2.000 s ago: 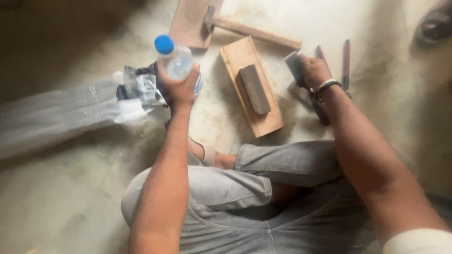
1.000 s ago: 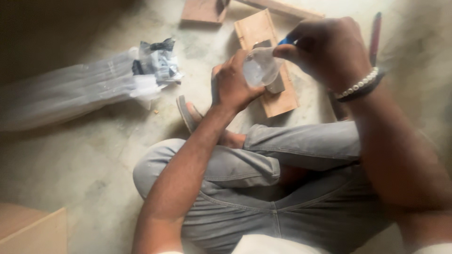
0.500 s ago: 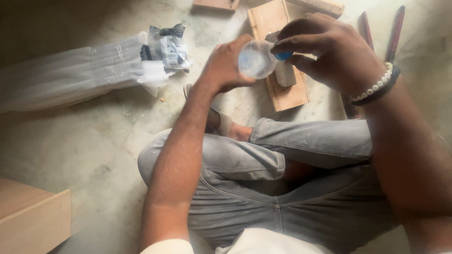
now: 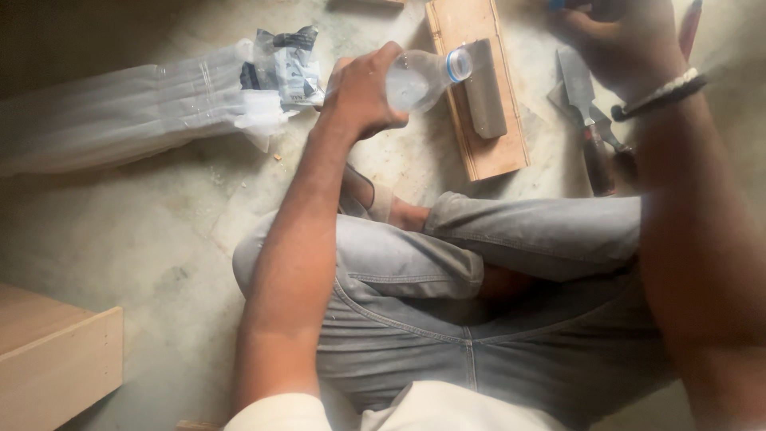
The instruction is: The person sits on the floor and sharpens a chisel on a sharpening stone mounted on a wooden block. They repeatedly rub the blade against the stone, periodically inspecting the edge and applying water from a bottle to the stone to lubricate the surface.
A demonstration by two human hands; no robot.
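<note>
- The left hand [image 4: 359, 96] is wrapped tight around a clear plastic bottle [image 4: 415, 78], tipped on its side with the open neck and its blue ring pointing right.
- The bottle mouth sits just over the grey sharpening stone [image 4: 484, 89]; I see no cap on it, so by my reading the opening is done and the wetting of the stone is what is in hand. No water stream shows clearly.
- That stone lies along a wooden block [image 4: 479, 88] resting on the floor [image 4: 128, 239], just past the sitter's knee.
- The right hand [image 4: 618, 44], beaded bracelet at the wrist, is up at the top edge, fingers curled around something small and blue, probably the cap. It is too cropped for me to say for sure.
- Below that hand, a chisel [image 4: 586, 120] with a dark handle lies flat on the floor, untouched. A second, reddish tool [image 4: 688, 24] pokes in at the top right.
- Left of the bottle hand, a long bundle in clear plastic wrap [image 4: 120, 112] stretches across the floor, a crumpled packet [image 4: 287, 64] at its near end.
- A pale wooden box corner [image 4: 56, 359] sits at bottom left.
- Count: one bottle, one stone, one block, one chisel for certain, one wrapped bundle.
- Judging by the dry-looking stone, sharpening looks not yet begun.
</note>
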